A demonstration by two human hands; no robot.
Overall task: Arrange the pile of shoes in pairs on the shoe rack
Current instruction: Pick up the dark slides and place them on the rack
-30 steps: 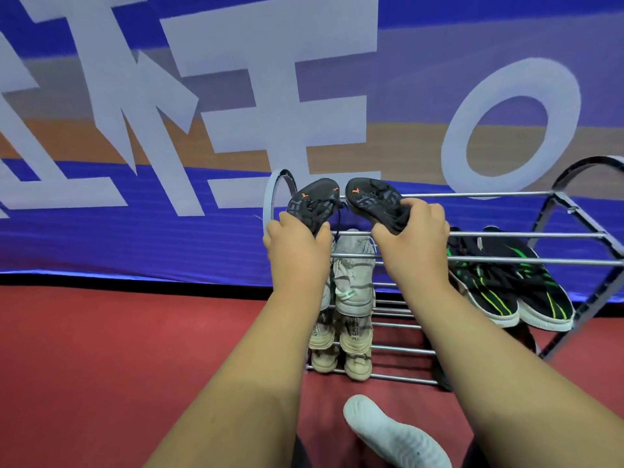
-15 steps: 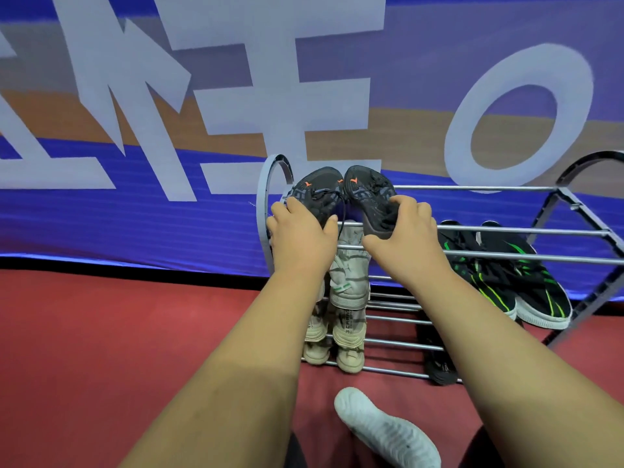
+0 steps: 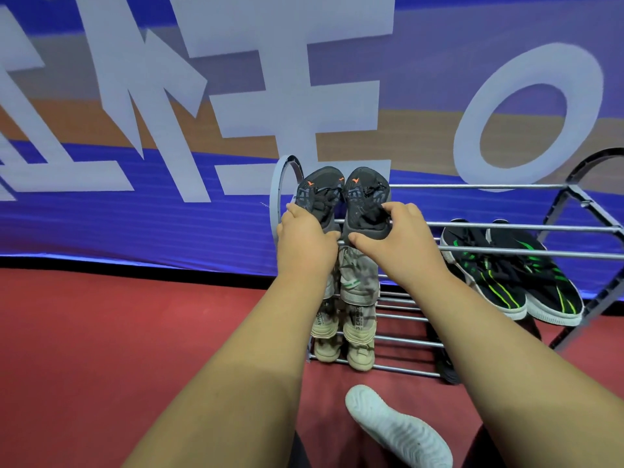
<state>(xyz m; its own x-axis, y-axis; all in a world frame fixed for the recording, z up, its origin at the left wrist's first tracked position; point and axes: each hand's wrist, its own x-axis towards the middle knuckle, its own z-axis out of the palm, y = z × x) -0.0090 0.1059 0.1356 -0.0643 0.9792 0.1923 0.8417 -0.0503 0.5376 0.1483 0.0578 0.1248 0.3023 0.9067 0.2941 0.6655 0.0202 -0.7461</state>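
Note:
Two dark grey shoes with orange marks lie side by side on the top shelf of the metal shoe rack (image 3: 506,228), at its left end. My left hand (image 3: 305,241) grips the heel of the left grey shoe (image 3: 319,194). My right hand (image 3: 395,238) grips the heel of the right grey shoe (image 3: 366,201). Below them a beige pair (image 3: 358,282) sits on the middle shelf, and another beige pair (image 3: 359,336) on the lowest. A black pair with green stripes (image 3: 513,275) rests on the middle shelf to the right.
A white shoe (image 3: 398,430) lies sole-up on the red floor in front of the rack. A dark shoe (image 3: 449,369) shows partly behind my right forearm at the rack's foot. A blue banner with large white letters (image 3: 202,96) stands right behind the rack.
The two grey shoes were held tilted apart above the top shelf; both hands brought them together and down, and they now lie parallel on the shelf bars.

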